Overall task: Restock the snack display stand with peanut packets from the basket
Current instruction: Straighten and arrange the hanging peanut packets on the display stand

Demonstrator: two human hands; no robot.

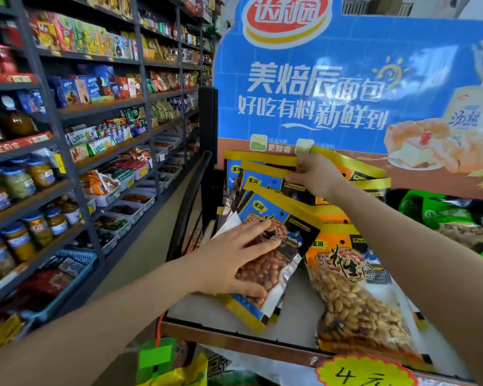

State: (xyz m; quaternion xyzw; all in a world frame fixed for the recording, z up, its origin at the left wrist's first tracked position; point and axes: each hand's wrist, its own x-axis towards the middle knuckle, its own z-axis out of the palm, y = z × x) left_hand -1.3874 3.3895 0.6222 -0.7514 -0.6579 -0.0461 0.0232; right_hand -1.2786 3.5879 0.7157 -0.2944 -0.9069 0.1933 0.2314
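Item: blue-and-yellow foil peanut packets with clear windows (265,263), stacked leaning on the pale tilted shelf of the cardboard snack display stand (229,313), toward its left edge.
Left hand (234,260): flat on the front packet, fingers spread, pressing rather than gripping.
Right hand (315,176): fingers pinching the yellow top strip of a rear packet (273,160) near the shelf's back edge.
Handling note: likely best to keep the front row pinned while squaring the rear packet upright; slippery foil may slide forward. Basket not identifiable.
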